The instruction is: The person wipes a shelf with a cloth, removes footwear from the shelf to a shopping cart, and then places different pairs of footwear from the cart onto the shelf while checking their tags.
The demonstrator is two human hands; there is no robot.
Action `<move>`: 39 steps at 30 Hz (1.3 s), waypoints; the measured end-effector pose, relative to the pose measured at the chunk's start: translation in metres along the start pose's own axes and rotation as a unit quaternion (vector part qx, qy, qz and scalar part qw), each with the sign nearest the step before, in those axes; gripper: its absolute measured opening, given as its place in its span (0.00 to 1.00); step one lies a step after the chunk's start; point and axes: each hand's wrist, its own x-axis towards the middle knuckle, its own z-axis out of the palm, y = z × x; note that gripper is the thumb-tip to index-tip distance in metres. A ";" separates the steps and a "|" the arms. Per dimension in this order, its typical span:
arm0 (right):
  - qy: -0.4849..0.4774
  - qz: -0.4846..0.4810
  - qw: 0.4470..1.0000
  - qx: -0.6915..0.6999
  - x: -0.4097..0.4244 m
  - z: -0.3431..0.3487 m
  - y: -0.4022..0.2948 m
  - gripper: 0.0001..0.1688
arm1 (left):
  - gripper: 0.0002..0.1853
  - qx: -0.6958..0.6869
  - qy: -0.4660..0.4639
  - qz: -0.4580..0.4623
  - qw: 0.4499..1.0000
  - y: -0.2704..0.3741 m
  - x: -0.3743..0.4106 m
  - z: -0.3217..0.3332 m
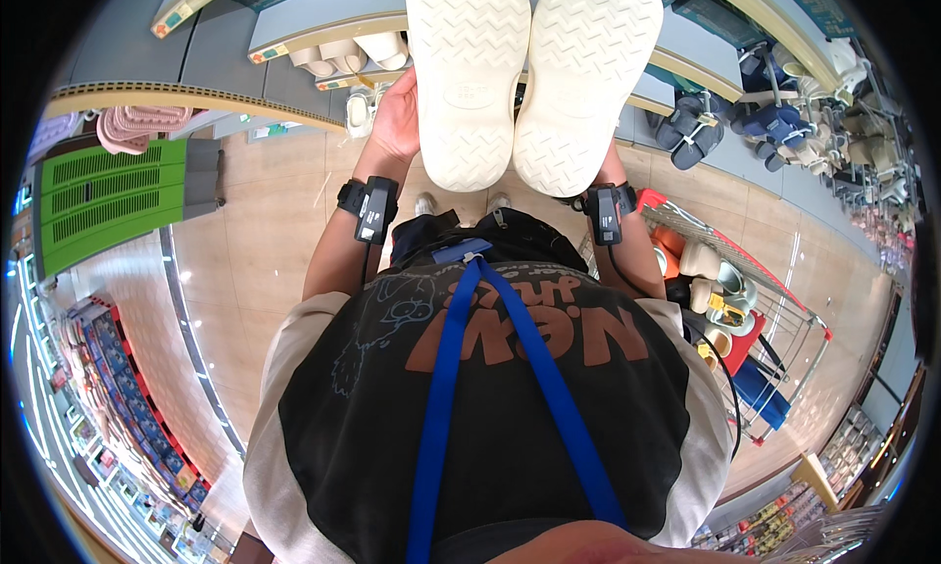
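A pair of cream foam shoes, left shoe (470,79) and right shoe (581,86), is held up side by side with the zigzag-treaded soles facing me. At the outer edge of the left one is my left hand (398,116), its fingers partly hidden behind the shoe. My right hand (612,165) reaches behind the other shoe, which covers nearly all of it. Strapped to each wrist is a black device, one on the left (376,210) and one on the right (605,214). The shoes' uppers face away from me, out of sight.
Shelves (331,31) with pale slippers (349,55) stand ahead. Dark sandals (687,132) and other footwear hang at the right. A wire shopping cart (801,318) holding several shoes is beside my right arm. At the left are pink slippers (140,127) and a green slatted unit (110,196).
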 end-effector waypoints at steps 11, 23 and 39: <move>0.017 -0.036 0.999 0.007 0.004 0.020 0.001 0.19 | 0.23 0.041 0.010 -0.029 0.999 0.021 0.022 0.012; 0.043 -0.028 0.998 0.020 -0.011 -0.020 0.017 0.21 | 0.23 0.004 -0.046 -0.047 0.998 -0.007 0.002 -0.010; 0.154 -0.249 0.953 0.072 -0.267 -0.099 0.115 0.24 | 0.32 0.289 0.203 -0.210 0.912 -0.207 -0.074 0.006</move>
